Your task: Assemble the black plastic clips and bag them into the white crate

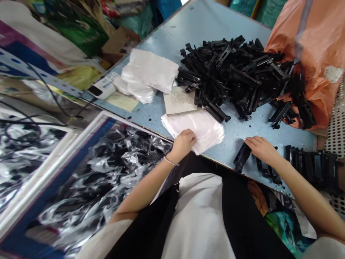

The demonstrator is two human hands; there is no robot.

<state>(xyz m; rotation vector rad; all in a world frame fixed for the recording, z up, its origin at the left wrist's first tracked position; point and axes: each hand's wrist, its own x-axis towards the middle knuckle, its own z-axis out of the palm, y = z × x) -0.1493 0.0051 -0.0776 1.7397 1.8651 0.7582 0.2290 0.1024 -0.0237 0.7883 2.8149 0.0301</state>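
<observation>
My left hand [183, 143] rests on the near corner of a stack of thin white plastic bags [199, 129] at the front edge of the blue table [199, 21], fingers curled on the top bag. My right hand [261, 149] lies on a black plastic part [242, 157] near the table's front edge, beside a few more black parts [266, 171]. A large heap of the same black plastic parts [237, 75] fills the middle of the table, beyond both hands.
An orange sack [318, 46] spills parts at the right. A second pile of white bags [148, 73] lies at the left, a grey board [179, 102] under the heap's edge. A box of bagged parts [107, 169] stands lower left. A row of black parts [312, 165] sits at the right.
</observation>
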